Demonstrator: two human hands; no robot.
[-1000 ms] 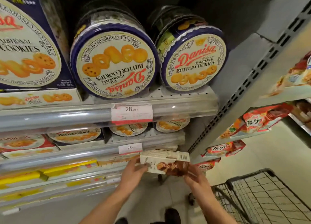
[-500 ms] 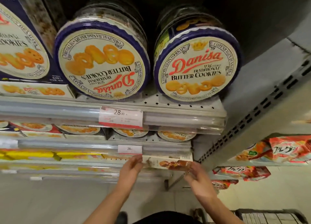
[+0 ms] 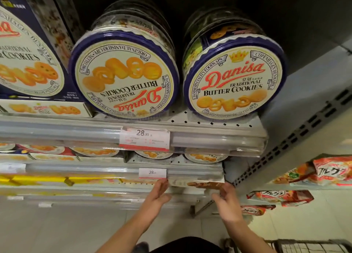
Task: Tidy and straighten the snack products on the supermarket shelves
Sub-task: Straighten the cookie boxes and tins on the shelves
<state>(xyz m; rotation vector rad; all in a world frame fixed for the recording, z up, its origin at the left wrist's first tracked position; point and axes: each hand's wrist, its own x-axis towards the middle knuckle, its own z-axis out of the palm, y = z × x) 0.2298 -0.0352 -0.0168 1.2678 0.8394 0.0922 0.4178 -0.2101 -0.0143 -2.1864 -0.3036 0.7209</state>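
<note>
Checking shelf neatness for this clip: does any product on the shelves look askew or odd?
Yes. On the top shelf, the left Danisa butter cookie tin faces out upside down, its logo inverted, while the right Danisa tin beside it reads upright.

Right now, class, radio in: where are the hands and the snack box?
Left hand open at box's left end. Right hand touching its right end, grip unclear. Snack box on shelf under 28 tag. Nothing blocking.

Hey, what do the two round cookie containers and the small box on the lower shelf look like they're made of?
Upside-down cookie tin and upright cookie tin: probably printed metal, glossy, with crimped rims under clear wrap. Small box between the left hand and right hand: likely printed cardboard, with flat faces and sharp edges.
</note>
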